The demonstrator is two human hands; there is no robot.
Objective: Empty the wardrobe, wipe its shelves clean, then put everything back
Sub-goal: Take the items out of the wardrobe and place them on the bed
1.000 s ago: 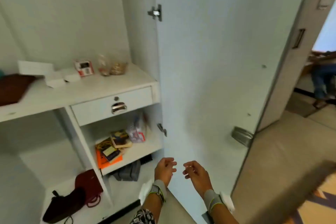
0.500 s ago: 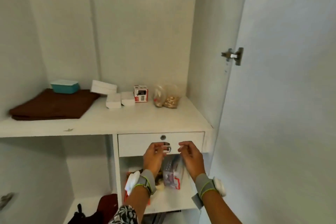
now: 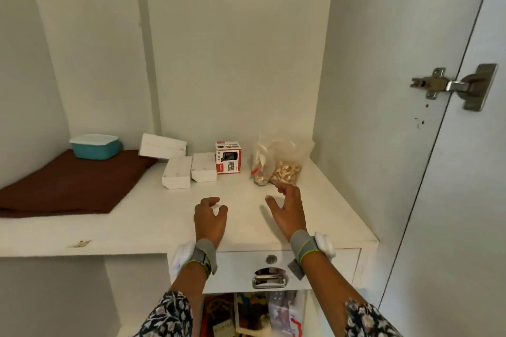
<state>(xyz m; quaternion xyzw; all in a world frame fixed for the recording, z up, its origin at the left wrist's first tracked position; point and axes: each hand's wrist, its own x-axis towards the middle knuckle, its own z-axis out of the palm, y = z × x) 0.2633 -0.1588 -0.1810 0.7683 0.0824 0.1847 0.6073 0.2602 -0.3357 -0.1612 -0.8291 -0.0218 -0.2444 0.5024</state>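
Since both hands are empty right now, left hand (image 3: 209,217) loosely curled over the shelf (image 3: 153,221) and right hand (image 3: 287,210) spread open just short of the bags (image 3: 276,167) at the back right, nothing's cleared yet. My worry: those thin bags look floppy, so a grab by one corner could spill them, and a careless reach might knock over the red box (image 3: 228,157) just beside.

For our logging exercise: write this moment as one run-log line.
phase: emptying shelf | left hand: empty, over shelf | right hand: open, by nut bags | drawer: closed
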